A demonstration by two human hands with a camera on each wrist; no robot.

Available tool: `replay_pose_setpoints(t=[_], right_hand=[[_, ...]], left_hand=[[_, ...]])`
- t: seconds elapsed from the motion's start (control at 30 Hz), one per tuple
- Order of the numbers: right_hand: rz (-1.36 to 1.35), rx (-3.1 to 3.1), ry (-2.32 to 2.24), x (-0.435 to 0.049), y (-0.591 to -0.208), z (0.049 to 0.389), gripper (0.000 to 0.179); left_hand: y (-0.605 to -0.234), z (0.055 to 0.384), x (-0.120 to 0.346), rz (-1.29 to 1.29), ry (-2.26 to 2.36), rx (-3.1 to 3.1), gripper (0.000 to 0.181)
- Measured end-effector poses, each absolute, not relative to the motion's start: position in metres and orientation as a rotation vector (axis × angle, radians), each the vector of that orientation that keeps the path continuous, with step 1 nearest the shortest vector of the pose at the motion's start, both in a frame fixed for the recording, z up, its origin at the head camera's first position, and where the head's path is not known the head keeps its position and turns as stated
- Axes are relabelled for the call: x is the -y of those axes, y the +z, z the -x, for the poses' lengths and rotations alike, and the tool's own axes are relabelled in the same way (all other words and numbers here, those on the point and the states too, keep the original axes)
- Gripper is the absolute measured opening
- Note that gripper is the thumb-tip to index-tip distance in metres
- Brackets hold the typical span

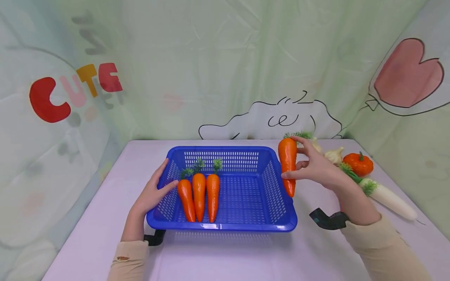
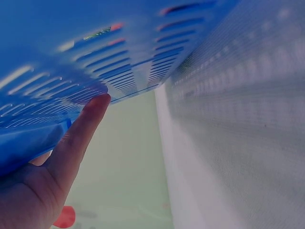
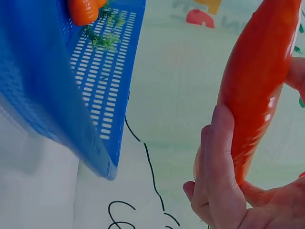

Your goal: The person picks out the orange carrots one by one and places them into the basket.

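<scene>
A blue plastic basket with slotted walls stands mid-table, with three orange carrots side by side in its left half, green tops toward the back. My left hand grips the basket's left rim, thumb over the edge and fingers along the outer wall; one finger lies against the slotted side in the left wrist view. Just beside the basket's right rim, my right hand holds another carrot between thumb and fingers, tip pointing down. In the right wrist view the fingers wrap round that carrot.
On the right of the table lie white garlic bulbs, an orange pumpkin and a long white radish with green leaves. A printed pale curtain hangs behind and at the sides.
</scene>
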State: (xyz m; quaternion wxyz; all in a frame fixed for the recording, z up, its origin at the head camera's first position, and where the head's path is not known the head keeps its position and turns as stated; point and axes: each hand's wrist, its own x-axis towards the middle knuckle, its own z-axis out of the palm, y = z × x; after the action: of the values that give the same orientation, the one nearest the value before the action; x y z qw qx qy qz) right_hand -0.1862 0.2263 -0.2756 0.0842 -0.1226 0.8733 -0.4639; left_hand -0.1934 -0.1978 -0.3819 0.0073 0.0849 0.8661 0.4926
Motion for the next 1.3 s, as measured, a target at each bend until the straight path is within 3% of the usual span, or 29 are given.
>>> replay_pose_setpoints(t=[0.8, 1.13, 1.3], right_hand=[[0.491, -2.371, -1.459, -0.162, -0.273, 0.217, 0.1], [0.482, -2.287, -1.466, -0.139, -0.283, 0.229, 0.099], [0.464, -2.276, -1.473, -0.127, -0.293, 0.233, 0.1]], left_hand=[[-0.381, 0.193, 0.198, -0.254, 1.543, -2.701, 0.077], [-0.352, 0.176, 0.186, -0.26, 1.579, -2.673, 0.072], [-0.356, 0.178, 0.188, -0.275, 1.58, -2.675, 0.073]])
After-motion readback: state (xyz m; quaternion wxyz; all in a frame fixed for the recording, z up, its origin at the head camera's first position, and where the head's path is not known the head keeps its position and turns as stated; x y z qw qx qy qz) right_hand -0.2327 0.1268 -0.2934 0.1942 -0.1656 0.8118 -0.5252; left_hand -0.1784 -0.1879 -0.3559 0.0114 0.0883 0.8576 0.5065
